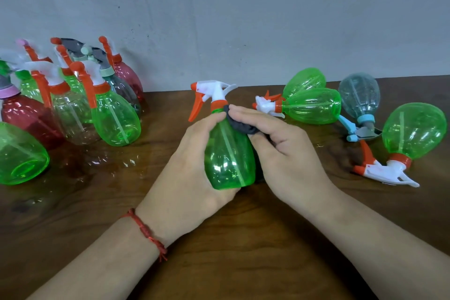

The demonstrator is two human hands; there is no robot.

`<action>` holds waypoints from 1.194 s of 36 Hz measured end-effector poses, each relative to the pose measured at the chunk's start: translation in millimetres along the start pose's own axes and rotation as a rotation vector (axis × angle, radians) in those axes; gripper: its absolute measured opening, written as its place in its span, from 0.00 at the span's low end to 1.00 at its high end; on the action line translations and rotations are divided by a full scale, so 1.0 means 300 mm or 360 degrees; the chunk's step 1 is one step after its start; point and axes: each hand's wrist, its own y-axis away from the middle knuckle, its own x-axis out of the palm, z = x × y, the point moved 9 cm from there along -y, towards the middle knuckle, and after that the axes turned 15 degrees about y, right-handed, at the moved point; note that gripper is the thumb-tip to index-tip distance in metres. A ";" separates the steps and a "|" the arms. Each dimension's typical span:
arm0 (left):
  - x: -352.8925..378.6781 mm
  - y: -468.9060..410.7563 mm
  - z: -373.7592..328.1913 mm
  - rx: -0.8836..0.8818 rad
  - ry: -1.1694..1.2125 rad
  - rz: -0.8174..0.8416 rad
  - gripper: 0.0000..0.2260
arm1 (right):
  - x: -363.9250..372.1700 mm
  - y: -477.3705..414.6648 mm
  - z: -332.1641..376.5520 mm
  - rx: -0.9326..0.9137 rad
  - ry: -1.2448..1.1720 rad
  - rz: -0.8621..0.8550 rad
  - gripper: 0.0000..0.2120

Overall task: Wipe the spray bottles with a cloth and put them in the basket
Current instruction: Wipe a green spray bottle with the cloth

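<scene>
Green spray bottle point(229, 156) in left grip point(185, 168), grey cloth point(239, 125) at neck

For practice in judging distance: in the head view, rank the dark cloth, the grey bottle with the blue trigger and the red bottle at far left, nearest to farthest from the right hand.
1. dark cloth, held in the right hand.
2. grey bottle, lying to its right.
3. red bottle, far left.

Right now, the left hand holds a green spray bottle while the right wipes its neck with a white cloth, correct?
No: the head view shows the cloth is dark grey, not white. The left hand holds the green spray bottle; the right hand wipes its neck.
</scene>
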 end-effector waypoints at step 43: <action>-0.010 0.007 0.009 -0.0144 0.0172 0.0021 0.50 | 0.009 -0.011 -0.039 0.0285 -0.0590 0.0027 0.23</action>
